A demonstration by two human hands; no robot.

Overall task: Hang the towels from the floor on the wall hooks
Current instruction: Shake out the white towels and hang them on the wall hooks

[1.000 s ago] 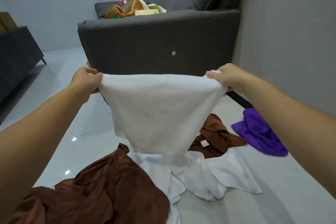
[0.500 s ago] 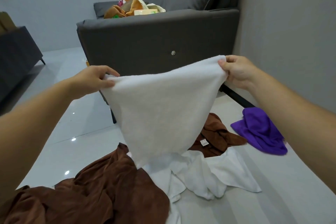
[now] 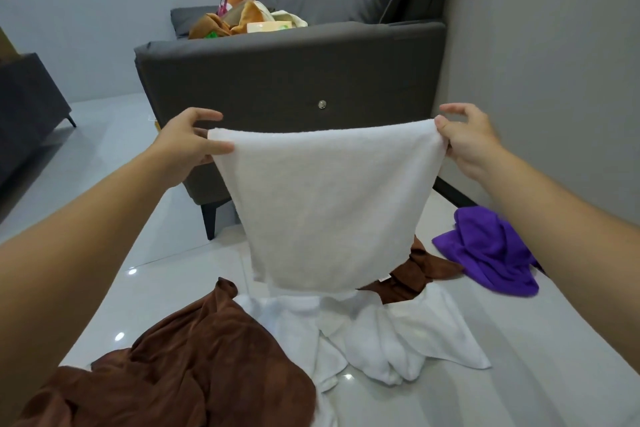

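Left hand [image 3: 187,144] and right hand [image 3: 465,140] pinch the top corners of one white towel [image 3: 325,204], mid-frame. On the floor [image 3: 156,236] below: big brown towel [image 3: 180,371], small brown towel [image 3: 420,272] with unreadable tag [image 3: 383,277], white heap [image 3: 391,336], purple towel [image 3: 485,250]

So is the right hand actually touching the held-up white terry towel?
Touching. The head view shows the right hand pinching the top right corner of the white terry towel, with the cloth gathered against its fingers.

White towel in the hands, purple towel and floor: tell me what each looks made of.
White towel: looks like cotton terry, matt, with a fine nubby pile; the fibre is not certain.
Purple towel: probably microfibre, judging by its smooth soft folds and faint sheen.
Floor: glossy pale tile or polished stone, judging by the lamp reflections and thin seams.
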